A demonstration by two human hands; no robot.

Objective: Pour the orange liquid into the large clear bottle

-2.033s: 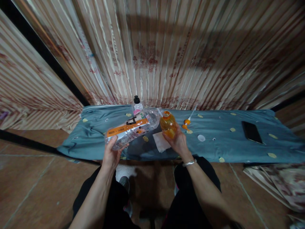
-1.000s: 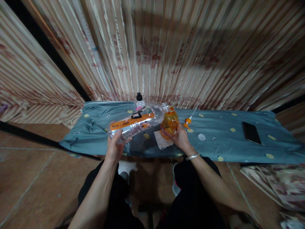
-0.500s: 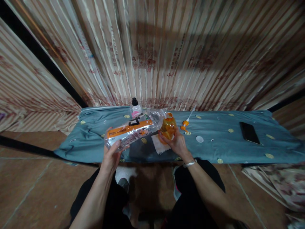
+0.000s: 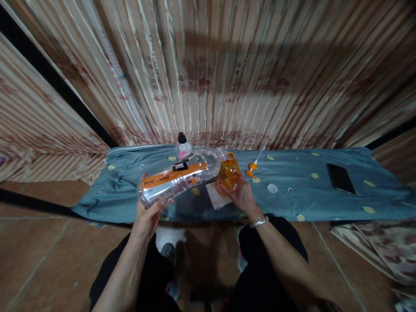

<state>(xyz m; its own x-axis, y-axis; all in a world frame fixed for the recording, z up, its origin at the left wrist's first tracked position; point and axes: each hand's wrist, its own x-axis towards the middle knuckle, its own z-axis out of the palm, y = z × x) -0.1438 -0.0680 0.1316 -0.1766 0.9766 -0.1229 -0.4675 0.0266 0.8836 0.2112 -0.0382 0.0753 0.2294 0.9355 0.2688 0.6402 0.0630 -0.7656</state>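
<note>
Mid-pour: my left hand [image 4: 147,212] clamps 1 large clear plastic bottle w/ orange label [image 4: 177,177], tipped, mouth touching 1 small orange bottle [image 4: 229,173] gripped by my right hand [image 4: 241,195]. Fill level unclear. Beyond right hand: 1 orange pump head [image 4: 252,168], 1 white cap [image 4: 272,188], both off.

No wording can be read anywhere. The clear bottle [image 4: 177,178] gripped by the left hand [image 4: 147,212] wears an orange label band [image 4: 172,175] with dark print, too small and blurred to make out. Just beyond that hand, a small bottle [image 4: 183,147] shows a pink label, perhaps printed, also illegible. The curtain [image 4: 208,82] behind carries faded reddish marks, unreadable.
</note>
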